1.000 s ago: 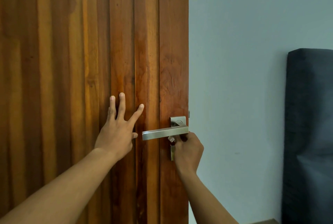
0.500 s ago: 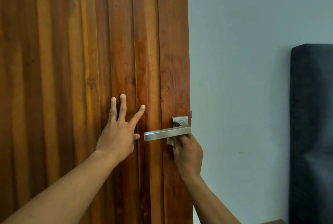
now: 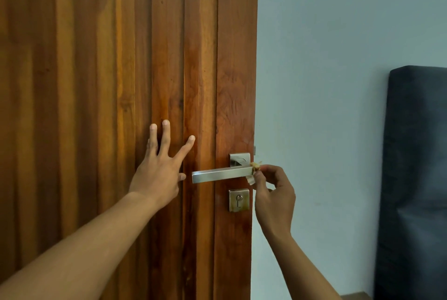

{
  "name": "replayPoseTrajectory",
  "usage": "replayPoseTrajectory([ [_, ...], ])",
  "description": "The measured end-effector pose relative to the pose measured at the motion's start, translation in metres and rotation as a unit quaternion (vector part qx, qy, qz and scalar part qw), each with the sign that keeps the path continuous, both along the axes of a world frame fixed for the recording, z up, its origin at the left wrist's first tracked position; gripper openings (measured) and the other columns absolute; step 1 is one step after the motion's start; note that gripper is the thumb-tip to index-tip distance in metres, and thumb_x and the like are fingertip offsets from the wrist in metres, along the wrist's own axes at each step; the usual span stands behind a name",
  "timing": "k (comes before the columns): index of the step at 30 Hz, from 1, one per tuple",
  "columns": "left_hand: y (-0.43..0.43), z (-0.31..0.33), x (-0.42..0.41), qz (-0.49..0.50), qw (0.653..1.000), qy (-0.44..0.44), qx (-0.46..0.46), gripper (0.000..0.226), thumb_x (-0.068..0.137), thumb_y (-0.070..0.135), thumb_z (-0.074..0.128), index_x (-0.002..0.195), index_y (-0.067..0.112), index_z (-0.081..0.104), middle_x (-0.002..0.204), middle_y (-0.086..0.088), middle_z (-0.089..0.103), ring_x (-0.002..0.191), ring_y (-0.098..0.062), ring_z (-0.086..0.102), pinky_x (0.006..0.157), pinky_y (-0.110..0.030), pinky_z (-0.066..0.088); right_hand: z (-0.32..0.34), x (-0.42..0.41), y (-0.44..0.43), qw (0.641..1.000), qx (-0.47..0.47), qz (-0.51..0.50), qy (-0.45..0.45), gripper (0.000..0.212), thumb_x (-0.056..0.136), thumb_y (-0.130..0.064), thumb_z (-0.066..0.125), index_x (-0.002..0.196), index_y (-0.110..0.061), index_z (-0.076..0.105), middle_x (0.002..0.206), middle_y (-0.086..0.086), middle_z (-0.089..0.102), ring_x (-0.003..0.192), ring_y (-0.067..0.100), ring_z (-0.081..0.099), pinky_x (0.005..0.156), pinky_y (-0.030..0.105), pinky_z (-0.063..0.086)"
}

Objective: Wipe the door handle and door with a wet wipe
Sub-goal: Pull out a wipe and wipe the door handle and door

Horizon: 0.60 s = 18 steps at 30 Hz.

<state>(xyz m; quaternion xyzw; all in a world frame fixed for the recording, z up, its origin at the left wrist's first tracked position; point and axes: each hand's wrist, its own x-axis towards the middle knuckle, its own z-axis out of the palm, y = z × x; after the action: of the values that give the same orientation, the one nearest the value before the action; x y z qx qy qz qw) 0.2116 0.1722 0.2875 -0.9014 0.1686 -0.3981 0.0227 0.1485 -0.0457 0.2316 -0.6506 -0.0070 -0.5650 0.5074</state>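
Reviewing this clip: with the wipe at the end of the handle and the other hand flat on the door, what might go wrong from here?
1. The right hand pinches only a small wad of wet wipe; it may slip out or cover little of the door handle.
2. The door has a free edge; if the left hand eases, wiping pressure may swing it.

The wooden door (image 3: 72,82) bears a lever handle (image 3: 217,176) above a keyhole plate (image 3: 233,205), with the left hand (image 3: 157,176) flat against it.
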Motion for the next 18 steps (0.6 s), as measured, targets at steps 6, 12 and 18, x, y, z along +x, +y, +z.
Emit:
replayPoseTrajectory([
  [6, 0.000, 0.001, -0.002, -0.003, 1.000, 0.007, -0.001, 0.097, 0.097, 0.037, 0.058, 0.150, 0.040, -0.023, 0.151, -0.017, -0.046, 0.139, -0.043, -0.038, 0.120, -0.051, 0.011, 0.002, -0.009, -0.001, 0.986, -0.153, -0.043, -0.039, 0.017, 0.086, -0.016, 0.069, 0.101, -0.024, 0.072, 0.095, -0.015, 0.064, 0.089, -0.002, 0.061, 0.067, 0.009, 0.050],
  [12, 0.000, 0.000, -0.001, -0.010, 1.000, 0.005, -0.004, 0.099, 0.096, 0.037, 0.060, 0.149, 0.040, -0.023, 0.152, -0.018, -0.045, 0.140, -0.044, -0.037, 0.120, -0.052, 0.011, -0.015, -0.012, 0.000, 0.930, -0.333, -0.154, 0.028, 0.032, 0.084, -0.025, 0.066, 0.115, -0.018, 0.069, 0.107, -0.004, 0.067, 0.088, 0.011, 0.065, 0.075, 0.008, 0.046],
  [18, 0.000, 0.001, -0.001, -0.004, 1.000, 0.004, -0.005, 0.099, 0.096, 0.038, 0.060, 0.149, 0.041, -0.024, 0.152, -0.017, -0.045, 0.139, -0.043, -0.037, 0.120, -0.052, 0.015, -0.012, -0.005, -0.004, 0.946, -0.261, -0.192, 0.000, 0.031, 0.083, -0.007, 0.071, 0.114, -0.013, 0.070, 0.102, 0.000, 0.066, 0.080, 0.015, 0.064, 0.063, 0.024, 0.054],
])
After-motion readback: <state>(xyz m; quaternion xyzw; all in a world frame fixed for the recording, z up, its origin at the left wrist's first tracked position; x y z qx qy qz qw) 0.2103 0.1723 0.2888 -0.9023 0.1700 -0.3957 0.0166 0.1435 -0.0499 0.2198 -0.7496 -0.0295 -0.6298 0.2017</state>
